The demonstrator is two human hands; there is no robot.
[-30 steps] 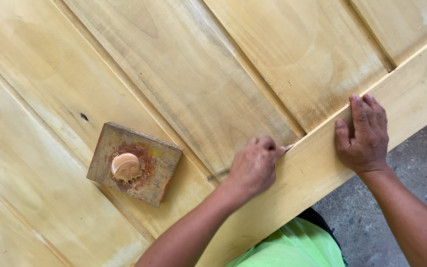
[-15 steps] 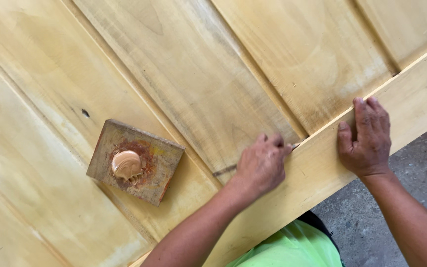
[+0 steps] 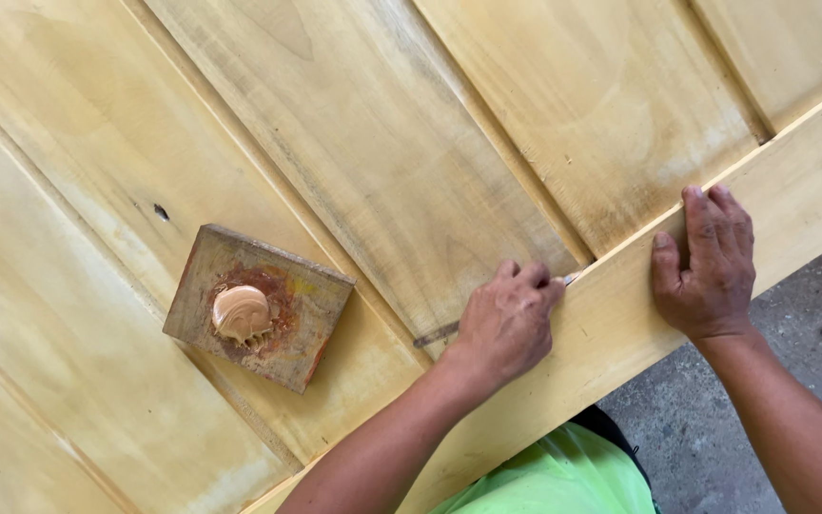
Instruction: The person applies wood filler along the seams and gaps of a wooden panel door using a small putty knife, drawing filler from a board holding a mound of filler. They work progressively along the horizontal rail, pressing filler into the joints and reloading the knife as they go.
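My left hand point(image 3: 509, 324) is curled tight around a thin blade point(image 3: 569, 280), its tip poking out past my knuckles and pressed into the groove point(image 3: 620, 243) where panel point(image 3: 411, 181) meets rail point(image 3: 792, 209) on the pale wooden door. That seam runs diagonally — from lower left up to the right — and passes straight under the blade. My right hand point(image 3: 711, 266) lies flat on the rail just up-seam, fingers together, holding nothing. To the left, well apart, a wood block point(image 3: 311, 319) carries a dab of tan filler point(image 3: 242, 312) — nearer my left hand.
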